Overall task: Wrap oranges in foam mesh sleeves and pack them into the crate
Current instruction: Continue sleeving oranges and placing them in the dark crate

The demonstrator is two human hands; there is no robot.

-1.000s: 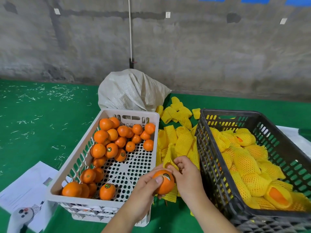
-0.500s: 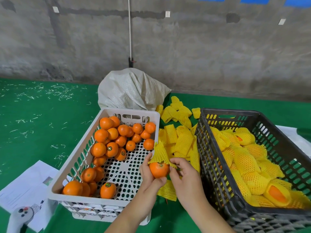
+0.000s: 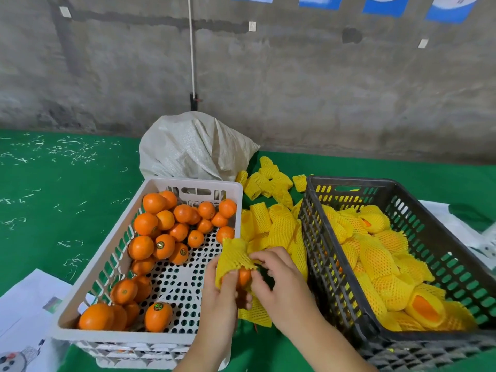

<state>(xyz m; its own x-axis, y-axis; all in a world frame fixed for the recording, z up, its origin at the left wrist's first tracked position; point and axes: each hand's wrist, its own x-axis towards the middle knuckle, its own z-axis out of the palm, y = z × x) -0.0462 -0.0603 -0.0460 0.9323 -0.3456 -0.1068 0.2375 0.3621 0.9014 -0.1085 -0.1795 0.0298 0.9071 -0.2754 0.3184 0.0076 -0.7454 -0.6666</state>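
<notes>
Two hands meet just in front of the gap between the white crate (image 3: 150, 335) and the black crate (image 3: 346, 296). The left hand (image 3: 221, 294) holds an orange (image 3: 243, 276) from below, its grip curled round the fruit. The right hand (image 3: 276, 280) pinches the lower edge of a yellow foam mesh sleeve (image 3: 234, 255), which covers the upper part of the orange. Left of the black crate, the white crate holds loose oranges (image 3: 161, 237). The black crate holds wrapped oranges (image 3: 381, 259). Between the two crates, spare sleeves (image 3: 273, 226) lie heaped on the green desk (image 3: 53, 200). Behind the white crate sits a white sack (image 3: 193, 146).
</notes>
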